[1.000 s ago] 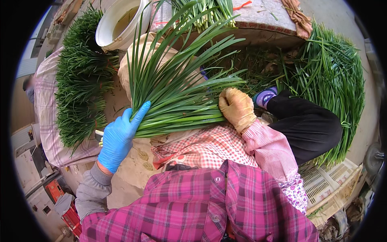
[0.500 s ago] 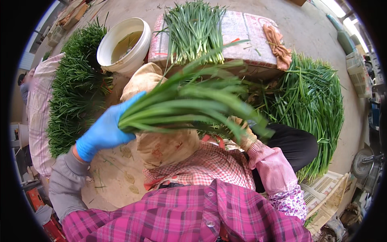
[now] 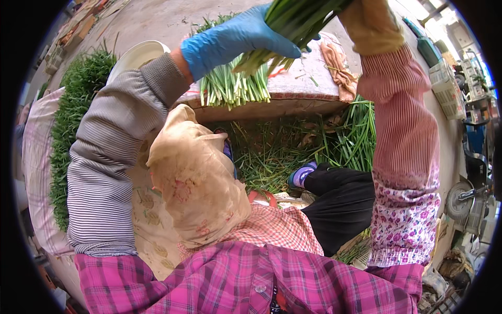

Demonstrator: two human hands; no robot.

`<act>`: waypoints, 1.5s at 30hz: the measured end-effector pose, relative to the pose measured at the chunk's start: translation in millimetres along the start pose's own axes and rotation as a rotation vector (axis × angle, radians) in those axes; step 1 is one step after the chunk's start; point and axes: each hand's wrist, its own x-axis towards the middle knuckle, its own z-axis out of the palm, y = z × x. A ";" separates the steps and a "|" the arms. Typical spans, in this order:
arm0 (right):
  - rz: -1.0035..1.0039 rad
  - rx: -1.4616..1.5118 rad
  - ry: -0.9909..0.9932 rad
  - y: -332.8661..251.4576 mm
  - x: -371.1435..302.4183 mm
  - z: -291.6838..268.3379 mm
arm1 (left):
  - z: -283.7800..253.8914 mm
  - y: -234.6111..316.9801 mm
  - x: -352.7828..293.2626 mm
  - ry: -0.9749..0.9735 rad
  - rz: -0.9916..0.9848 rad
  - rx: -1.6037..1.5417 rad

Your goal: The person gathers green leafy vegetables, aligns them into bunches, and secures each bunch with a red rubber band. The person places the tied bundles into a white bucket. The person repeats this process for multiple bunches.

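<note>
My left hand (image 3: 251, 36), in a blue glove, is raised at the top of the view and closed around a bunch of garlic chives (image 3: 306, 21). The pale cut ends point down toward me, and the leaf tips run out of the picture. Beside the leaves, at the top edge, is my right hand (image 3: 374, 26) in a tan work glove. Its fingers are cut off by the frame, so their grip is hidden. Below the left hand, a laid-out pile of garlic chives (image 3: 235, 86) rests on a cloth-wrapped block (image 3: 308, 86).
A crumpled brown cloth (image 3: 342, 70) lies on the block's right end. Dark green chives (image 3: 78, 99) line the left, near a white bucket (image 3: 138, 52). Loose chives (image 3: 353, 136) lie at right, with leaf scraps (image 3: 272, 146) on the floor before my legs.
Both hands have risen and moved forward above the block. The bunch went from lying across my lap area to the top edge, its leaves now pointing up and away.
</note>
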 end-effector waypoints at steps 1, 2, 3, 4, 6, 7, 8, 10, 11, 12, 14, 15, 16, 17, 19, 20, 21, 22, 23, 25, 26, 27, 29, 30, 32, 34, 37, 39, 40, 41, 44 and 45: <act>-0.008 -0.023 0.032 2.8 0.1 -8.1 | 2.0 -0.2 13.6 0.013 -0.066 0.099; -0.015 -0.048 0.064 8.0 -2.6 -18.2 | 4.1 -2.4 27.9 0.025 -0.129 0.198; -0.023 -0.075 0.096 13.6 -6.5 -27.0 | 6.6 -11.0 44.6 -0.004 -0.044 0.146; -0.244 -0.138 0.155 27.2 -14.0 -27.8 | 8.1 -27.4 61.1 -0.024 0.021 0.096; -0.125 -0.293 0.234 62.5 -21.1 -49.5 | 2.4 -47.6 73.7 0.010 0.025 0.124; -0.091 -0.405 0.260 75.7 -26.1 -63.6 | 1.6 -59.9 87.3 -0.046 0.031 0.157; -0.120 -0.488 0.266 89.6 -30.5 -75.7 | 0.9 -72.6 100.4 -0.101 0.039 0.198; -0.024 -0.538 0.149 118.7 -37.3 -106.0 | 7.8 -105.5 111.7 0.000 0.202 0.247; -0.018 -0.660 0.105 127.1 -42.9 -117.7 | 14.3 -124.6 123.8 -0.006 0.083 0.082; 0.051 -0.594 0.153 148.9 -49.4 -141.7 | 19.8 -148.1 140.9 -0.040 0.094 0.181; 0.170 -0.852 0.177 150.2 -52.8 -132.8 | 21.5 -154.9 138.2 -0.035 0.099 0.253; 0.213 -1.003 0.162 149.1 -49.0 -128.5 | 17.4 -153.9 140.5 -0.072 0.010 0.286; 0.248 -0.847 0.279 155.6 -44.6 -126.9 | 15.2 -148.8 141.5 -0.114 -0.074 0.315; 0.281 -0.686 0.402 163.8 -37.2 -129.1 | 12.2 -148.0 143.7 -0.164 -0.159 0.347; 0.227 -0.501 0.554 183.8 -26.2 -155.2 | -1.9 -184.9 142.3 0.097 0.142 0.733; 0.216 -0.455 0.602 176.2 -23.4 -174.0 | -13.9 -174.9 136.5 0.118 0.199 0.701; 0.208 -0.400 0.641 167.0 -19.7 -189.9 | -36.6 -157.7 120.9 0.147 0.246 0.674; 0.203 -0.342 0.670 157.2 -16.2 -204.7 | -85.2 -153.0 98.7 0.247 0.206 0.540; 0.196 -0.295 0.698 144.3 -14.1 -220.1 | -130.3 -152.1 74.5 0.349 0.176 0.399; 0.184 -0.194 0.738 128.9 -8.8 -244.4 | -159.5 -153.3 29.3 0.257 -0.023 0.799; 0.214 -0.127 0.714 125.2 -6.4 -260.1 | -169.9 -158.0 20.2 0.228 -0.016 0.780; 0.246 -0.054 0.681 128.1 0.0 -266.6 | -177.5 -163.0 10.6 0.207 -0.015 0.767; 0.372 -0.026 0.633 130.8 8.9 -251.7 | -156.3 -177.9 -5.4 0.385 0.080 1.074; 0.434 -0.016 0.611 130.8 12.5 -245.4 | -150.9 -181.9 -4.8 0.404 0.062 1.135; 0.548 0.032 0.512 134.1 16.5 -235.6 | -140.9 -194.8 1.4 0.438 0.047 1.233; 0.640 0.101 0.471 144.0 21.3 -209.1 | -135.6 -202.5 5.9 0.445 -0.059 1.225; 0.767 0.217 0.393 166.0 31.0 -147.6 | -144.5 -201.5 -5.3 0.566 0.026 1.073; 0.896 0.302 0.361 182.2 38.7 -110.4 | -162.1 -208.5 -20.7 0.661 0.162 0.818; 0.942 0.289 0.329 193.0 38.6 -96.8 | -156.8 -200.7 -23.8 0.697 0.230 0.653; 0.990 0.290 0.283 213.8 40.5 -81.3 | -150.4 -187.0 -35.4 0.736 0.212 0.508; 1.053 0.197 0.176 263.2 47.7 -17.2 | -127.6 -139.7 -103.7 0.877 0.023 0.338; 1.015 0.097 0.187 267.6 46.2 4.9 | -122.8 -133.2 -132.6 0.922 -0.019 0.265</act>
